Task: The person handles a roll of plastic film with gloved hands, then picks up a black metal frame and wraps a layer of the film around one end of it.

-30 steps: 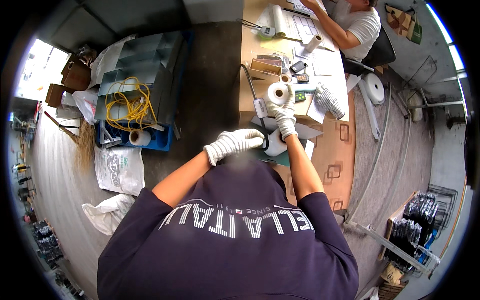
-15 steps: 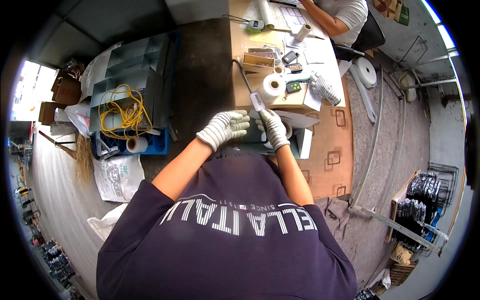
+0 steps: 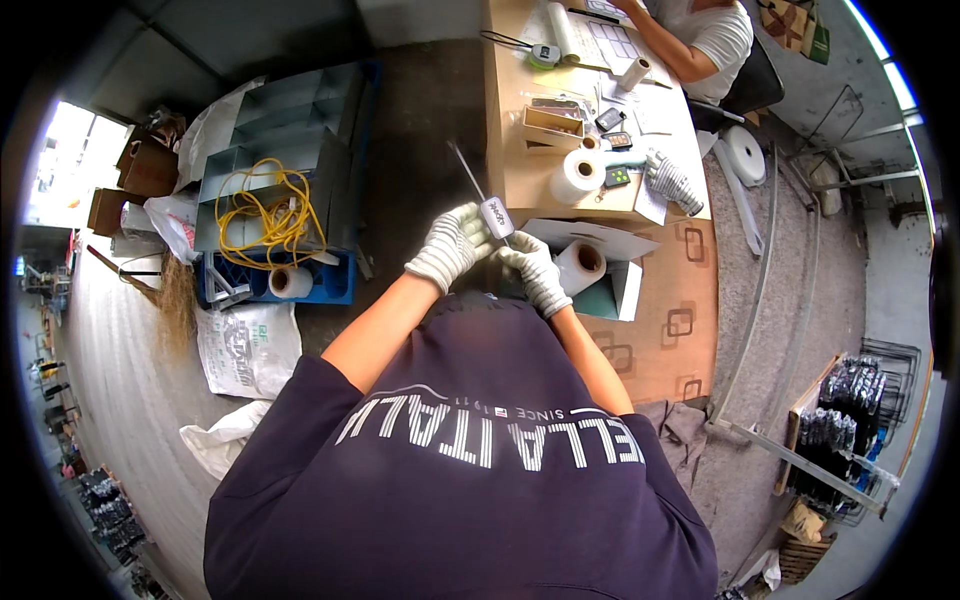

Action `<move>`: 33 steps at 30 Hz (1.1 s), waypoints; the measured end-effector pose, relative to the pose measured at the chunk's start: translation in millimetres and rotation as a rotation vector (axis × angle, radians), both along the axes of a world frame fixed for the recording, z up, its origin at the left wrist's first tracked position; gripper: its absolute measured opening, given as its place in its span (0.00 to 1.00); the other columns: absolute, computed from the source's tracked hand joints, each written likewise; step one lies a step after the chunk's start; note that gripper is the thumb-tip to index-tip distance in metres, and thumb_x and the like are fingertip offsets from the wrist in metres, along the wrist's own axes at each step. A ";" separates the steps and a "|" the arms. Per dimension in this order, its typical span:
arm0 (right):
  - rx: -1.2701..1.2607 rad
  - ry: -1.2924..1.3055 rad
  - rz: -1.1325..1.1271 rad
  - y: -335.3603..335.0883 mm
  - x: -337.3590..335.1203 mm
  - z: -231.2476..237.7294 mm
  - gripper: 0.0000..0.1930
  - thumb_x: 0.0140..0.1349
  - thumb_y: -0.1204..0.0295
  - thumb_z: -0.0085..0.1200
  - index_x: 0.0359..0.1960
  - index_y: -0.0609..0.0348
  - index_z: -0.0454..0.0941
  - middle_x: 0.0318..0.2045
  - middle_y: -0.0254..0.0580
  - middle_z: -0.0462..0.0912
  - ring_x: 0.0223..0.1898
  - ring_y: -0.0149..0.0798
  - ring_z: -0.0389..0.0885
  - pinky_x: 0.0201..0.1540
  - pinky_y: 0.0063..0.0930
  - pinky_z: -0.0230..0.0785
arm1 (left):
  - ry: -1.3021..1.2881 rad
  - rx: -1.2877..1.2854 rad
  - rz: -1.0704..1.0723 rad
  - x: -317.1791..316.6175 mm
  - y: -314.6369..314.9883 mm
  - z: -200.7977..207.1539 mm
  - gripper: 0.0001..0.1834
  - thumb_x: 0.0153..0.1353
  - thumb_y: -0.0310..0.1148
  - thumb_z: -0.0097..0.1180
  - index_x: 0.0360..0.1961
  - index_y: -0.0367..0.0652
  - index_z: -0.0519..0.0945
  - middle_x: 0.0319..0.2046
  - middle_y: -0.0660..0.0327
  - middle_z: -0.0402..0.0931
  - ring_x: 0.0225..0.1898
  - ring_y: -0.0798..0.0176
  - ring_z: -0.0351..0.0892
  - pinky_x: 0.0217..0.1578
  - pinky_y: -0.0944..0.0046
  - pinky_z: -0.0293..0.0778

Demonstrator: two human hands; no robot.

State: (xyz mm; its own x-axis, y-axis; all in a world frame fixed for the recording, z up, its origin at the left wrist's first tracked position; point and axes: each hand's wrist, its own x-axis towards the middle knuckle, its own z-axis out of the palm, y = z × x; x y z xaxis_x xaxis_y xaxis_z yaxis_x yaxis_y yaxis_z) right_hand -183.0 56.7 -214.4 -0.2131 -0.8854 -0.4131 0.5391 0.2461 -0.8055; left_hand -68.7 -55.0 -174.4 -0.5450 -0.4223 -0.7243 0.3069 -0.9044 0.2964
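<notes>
Strip (image 3: 497, 216): lifted, not yet set down
Left hand (image 3: 450, 248): narrow, holds its middle
Right hand (image 3: 536, 273): pinches its near end

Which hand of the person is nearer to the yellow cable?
Left. The left hand is right of the yellow cable, across a gap; the right hand lies farther right.

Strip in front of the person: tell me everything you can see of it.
The strip is slim, straight where visible, and greyish with a dark edge; its material is unclear. A pale, round-cornered block with dark markings sits on it. Its bare upper part slants up and left to a free end, left of the table. The right hand pinches its lower part; the left hand is at the block's left side, its grip unclear.
</notes>
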 end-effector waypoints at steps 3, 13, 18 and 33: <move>0.036 0.077 0.051 3.6 3.8 22.6 0.13 0.52 0.79 0.53 0.41 0.64 0.73 0.22 0.37 0.78 0.14 0.22 0.69 0.16 0.13 0.60 | 0.076 -0.017 0.031 8.5 -6.6 2.8 0.23 0.64 0.46 0.36 0.54 0.44 0.66 0.57 0.56 0.63 0.59 0.54 0.61 0.57 0.47 0.54; 0.028 -0.014 0.082 31.2 13.4 98.0 0.24 0.51 0.74 0.53 0.53 0.63 0.66 0.22 0.39 0.77 0.14 0.21 0.66 0.16 0.12 0.58 | -0.001 -0.334 -0.030 32.7 -6.4 30.1 0.13 0.62 0.39 0.48 0.42 0.45 0.76 0.42 0.57 0.77 0.44 0.61 0.75 0.45 0.57 0.70; 0.005 -0.008 0.108 53.1 11.2 122.4 0.28 0.54 0.70 0.52 0.58 0.61 0.62 0.22 0.37 0.77 0.15 0.21 0.66 0.19 0.12 0.59 | 0.006 -0.513 -0.075 35.1 -0.2 41.8 0.15 0.62 0.40 0.50 0.45 0.42 0.75 0.40 0.57 0.78 0.41 0.63 0.76 0.42 0.62 0.72; 0.038 0.137 0.117 67.5 16.2 144.7 0.11 0.56 0.62 0.54 0.29 0.58 0.78 0.20 0.23 0.73 0.21 0.18 0.64 0.24 0.13 0.56 | 0.281 -0.672 0.072 40.6 -11.8 78.8 0.12 0.63 0.30 0.46 0.46 0.39 0.73 0.44 0.50 0.75 0.44 0.55 0.77 0.50 0.59 0.73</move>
State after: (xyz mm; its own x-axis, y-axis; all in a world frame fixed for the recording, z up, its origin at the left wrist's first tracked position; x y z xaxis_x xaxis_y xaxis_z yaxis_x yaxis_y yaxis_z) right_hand -166.8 124.1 -69.7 -0.1659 -0.8916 -0.4213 0.3907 0.3329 -0.8582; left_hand -28.1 -66.8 -95.6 -0.6260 -0.7684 -0.1332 0.5050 -0.5296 0.6815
